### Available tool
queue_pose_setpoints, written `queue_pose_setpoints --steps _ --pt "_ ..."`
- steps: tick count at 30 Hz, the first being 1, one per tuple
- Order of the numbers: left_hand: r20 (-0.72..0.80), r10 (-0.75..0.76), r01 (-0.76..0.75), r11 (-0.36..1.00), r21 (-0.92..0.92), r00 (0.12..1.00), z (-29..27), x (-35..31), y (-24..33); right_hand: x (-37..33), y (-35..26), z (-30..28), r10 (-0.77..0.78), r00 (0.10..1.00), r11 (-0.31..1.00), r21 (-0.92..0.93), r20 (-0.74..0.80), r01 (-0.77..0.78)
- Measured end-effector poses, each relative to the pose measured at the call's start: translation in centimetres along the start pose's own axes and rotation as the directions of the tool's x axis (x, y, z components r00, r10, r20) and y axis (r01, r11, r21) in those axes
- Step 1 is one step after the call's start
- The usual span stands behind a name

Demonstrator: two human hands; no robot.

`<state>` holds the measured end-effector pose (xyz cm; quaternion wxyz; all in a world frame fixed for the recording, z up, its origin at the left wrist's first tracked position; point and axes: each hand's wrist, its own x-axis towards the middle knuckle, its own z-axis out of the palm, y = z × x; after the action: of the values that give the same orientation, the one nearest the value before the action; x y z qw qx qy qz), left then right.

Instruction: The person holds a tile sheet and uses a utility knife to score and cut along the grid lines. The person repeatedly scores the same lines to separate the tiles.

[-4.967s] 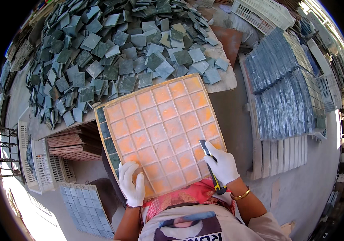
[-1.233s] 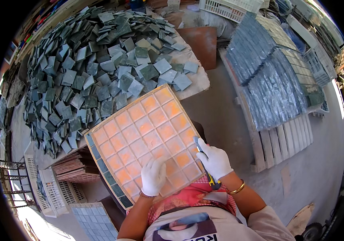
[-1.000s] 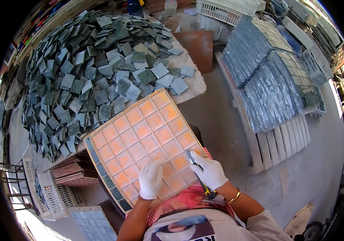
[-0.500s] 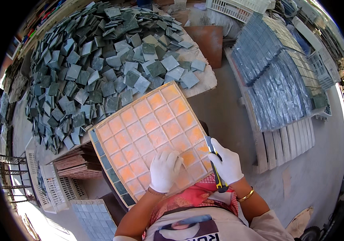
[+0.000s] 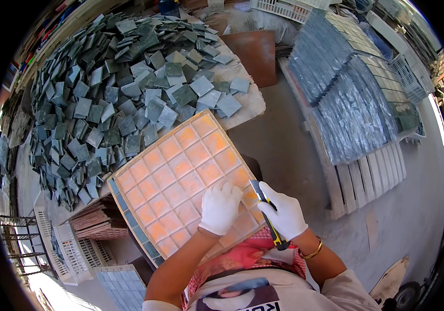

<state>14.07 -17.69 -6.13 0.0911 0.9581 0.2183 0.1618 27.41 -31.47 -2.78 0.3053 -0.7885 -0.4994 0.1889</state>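
Observation:
A square, thin-framed grid tray (image 5: 169, 149) with pink and orange cells lies tilted in front of me. Along its lower left side shows a strip of dark green tiles (image 5: 130, 220). My left hand (image 5: 221, 208), in a white glove, rests on the right half of the grid with its fingers curled down; whether anything is under the fingertips is hidden. My right hand (image 5: 285, 213), gloved too, is wrapped round a yellow and black utility knife (image 5: 269, 220). The knife's upper end points away from me, over the tray's right edge.
A big heap of loose green-grey square tiles (image 5: 128, 124) covers the table beyond the tray. Wrapped tile stacks (image 5: 356, 111) stand on a pallet (image 5: 369, 179) at right. White plastic crates (image 5: 71, 249) and brown stacked boards (image 5: 100, 220) sit at lower left.
My left hand has shifted up and to the right across the grid. The whole view has moved slightly; the knife stays in my right hand at the tray's right edge.

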Motion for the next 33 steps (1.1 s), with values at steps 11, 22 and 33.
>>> queue_pose_setpoints --steps 11,22,33 --pt "-0.001 -0.278 0.271 0.937 -0.22 0.961 -4.6 -7.8 -0.4 -0.5 -0.1 2.8 -0.133 0.975 0.98 -0.121 0.178 0.156" --pt "-0.1 -0.369 0.316 0.885 -0.341 0.924 -3.8 -9.3 -1.0 5.7 0.1 -0.7 -0.281 0.829 0.841 -0.293 0.483 0.456" --pt "-0.167 -0.344 0.279 0.905 -0.322 0.924 -2.7 -10.0 -1.7 4.8 0.5 -0.4 -0.246 0.799 0.833 -0.302 0.55 0.464"
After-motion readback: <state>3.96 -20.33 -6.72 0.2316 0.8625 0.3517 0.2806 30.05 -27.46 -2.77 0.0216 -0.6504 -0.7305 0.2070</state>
